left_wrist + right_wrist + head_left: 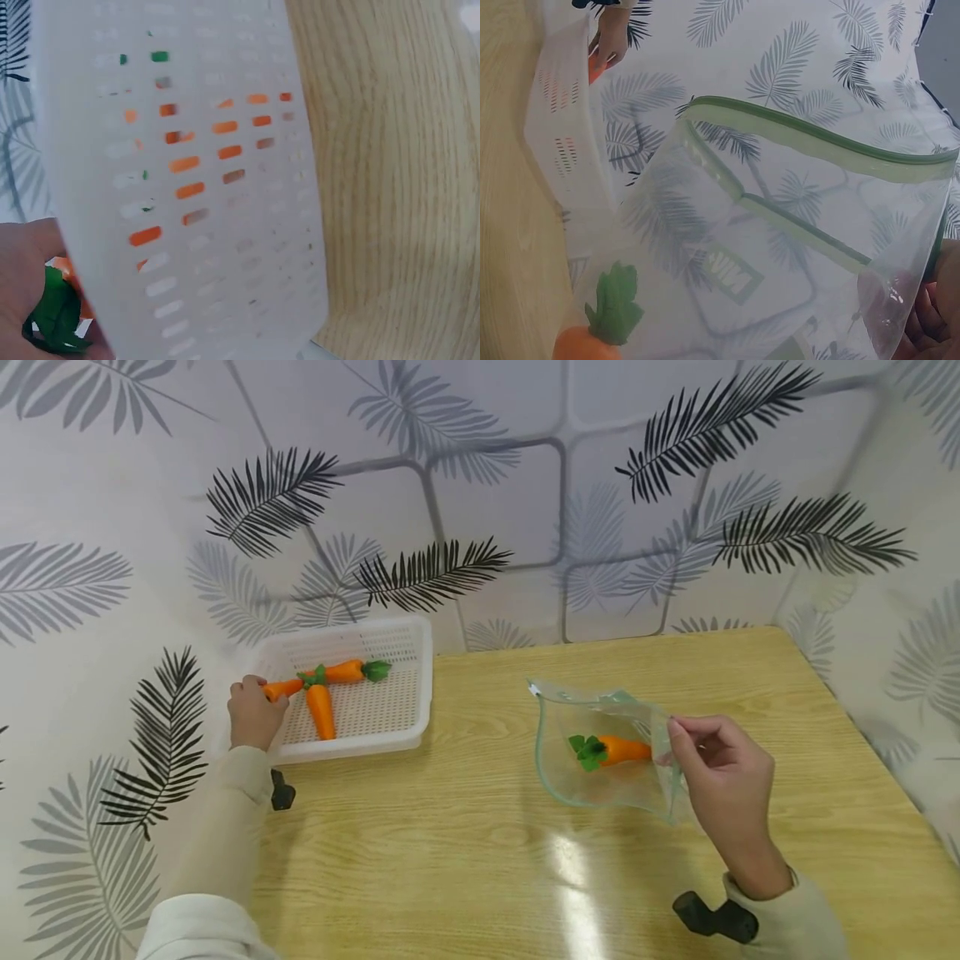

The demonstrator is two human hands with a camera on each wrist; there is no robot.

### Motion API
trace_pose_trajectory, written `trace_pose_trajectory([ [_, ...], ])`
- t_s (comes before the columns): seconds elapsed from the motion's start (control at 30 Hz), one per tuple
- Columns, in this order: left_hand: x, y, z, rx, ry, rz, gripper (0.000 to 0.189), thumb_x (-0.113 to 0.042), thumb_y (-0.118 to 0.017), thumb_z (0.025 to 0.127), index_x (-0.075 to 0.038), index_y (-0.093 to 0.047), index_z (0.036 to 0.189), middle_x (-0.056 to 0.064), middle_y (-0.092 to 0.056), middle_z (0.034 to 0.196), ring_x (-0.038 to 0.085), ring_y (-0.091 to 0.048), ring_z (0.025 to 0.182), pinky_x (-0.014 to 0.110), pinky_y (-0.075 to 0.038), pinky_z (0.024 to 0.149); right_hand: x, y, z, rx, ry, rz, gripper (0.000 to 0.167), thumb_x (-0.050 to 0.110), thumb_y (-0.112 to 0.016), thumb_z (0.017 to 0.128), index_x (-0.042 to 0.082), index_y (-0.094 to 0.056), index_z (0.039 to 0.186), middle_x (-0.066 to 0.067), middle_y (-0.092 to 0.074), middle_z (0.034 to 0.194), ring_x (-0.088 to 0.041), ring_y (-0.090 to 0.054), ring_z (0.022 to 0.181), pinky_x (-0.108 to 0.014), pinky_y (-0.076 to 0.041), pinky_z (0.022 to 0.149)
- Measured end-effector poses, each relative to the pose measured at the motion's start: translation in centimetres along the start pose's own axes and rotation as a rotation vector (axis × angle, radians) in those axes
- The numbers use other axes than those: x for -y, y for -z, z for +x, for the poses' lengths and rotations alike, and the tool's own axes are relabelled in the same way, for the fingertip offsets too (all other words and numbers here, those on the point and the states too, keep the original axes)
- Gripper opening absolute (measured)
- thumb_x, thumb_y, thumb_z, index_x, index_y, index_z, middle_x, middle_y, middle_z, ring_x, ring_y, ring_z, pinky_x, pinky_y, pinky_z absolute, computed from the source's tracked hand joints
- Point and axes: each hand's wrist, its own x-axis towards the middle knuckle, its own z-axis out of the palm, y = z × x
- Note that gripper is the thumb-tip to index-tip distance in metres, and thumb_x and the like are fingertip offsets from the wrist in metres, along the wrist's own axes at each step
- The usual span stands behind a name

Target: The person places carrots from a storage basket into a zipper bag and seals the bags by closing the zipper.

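At the left end of a white plastic basket, my left hand grips an orange carrot. Green leaves show against the palm in the left wrist view. Two more carrots with leafy tops lie in the basket, one along the back and one pointing to the front. On the right, my right hand pinches the edge of a clear zip bag with a green rim. Its mouth stands apart in the right wrist view. Inside the bag lies one carrot, leaves toward the left.
Basket and bag are over a light wood table, with a stretch of tabletop between them. A pale cloth with a leaf print rises behind the table and along both sides. Dark wrist devices sit at both sleeves.
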Motion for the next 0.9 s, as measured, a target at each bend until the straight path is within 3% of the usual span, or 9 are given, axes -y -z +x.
trace_pose_trajectory([
  [0.17,-1.0,0.9,-0.7,-0.076,-0.043,-0.036,0.041,-0.014,-0.057,0.090,0.005,-0.041,0.123,0.029,-0.039,0.119,0.045,-0.038,0.105,0.052,-0.039,0.088,-0.1,0.0,0.0,-0.009,-0.004,0.011,0.009,-0.018,-0.059,0.078,-0.016,-0.063,0.086,-0.020,-0.064,0.075,-0.011,-0.059,0.052,-0.015,-0.045,0.046],
  [0.43,-3.3,2.3,-1.7,-0.113,-0.138,-0.109,0.043,-0.016,-0.057,0.090,0.003,-0.040,0.125,0.025,-0.039,0.117,0.039,-0.040,0.105,0.049,-0.043,0.090,-0.3,-0.2,0.0,-0.017,-0.002,0.060,0.007,-0.018,-0.059,0.078,-0.018,-0.061,0.085,-0.020,-0.064,0.073,-0.011,-0.059,0.052,-0.015,-0.046,0.047],
  [0.67,-7.0,3.8,-4.2,-0.047,-0.287,-0.202,0.048,-0.023,-0.058,0.092,0.000,-0.038,0.129,0.021,-0.036,0.123,0.033,-0.042,0.100,0.044,-0.045,0.084,-0.1,-0.3,0.1,-0.009,0.005,0.036,0.007,-0.018,-0.059,0.079,-0.018,-0.061,0.085,-0.020,-0.064,0.073,-0.011,-0.059,0.053,-0.015,-0.046,0.047],
  [0.9,-10.8,4.5,-6.5,-0.061,-0.501,-0.214,0.044,-0.016,-0.065,0.087,-0.001,-0.047,0.124,0.016,-0.043,0.121,0.029,-0.045,0.104,0.044,-0.041,0.093,-0.6,-0.2,0.2,-0.020,0.010,0.010,0.006,-0.015,-0.061,0.080,-0.018,-0.061,0.085,-0.024,-0.062,0.070,-0.010,-0.059,0.052,-0.015,-0.047,0.048],
])
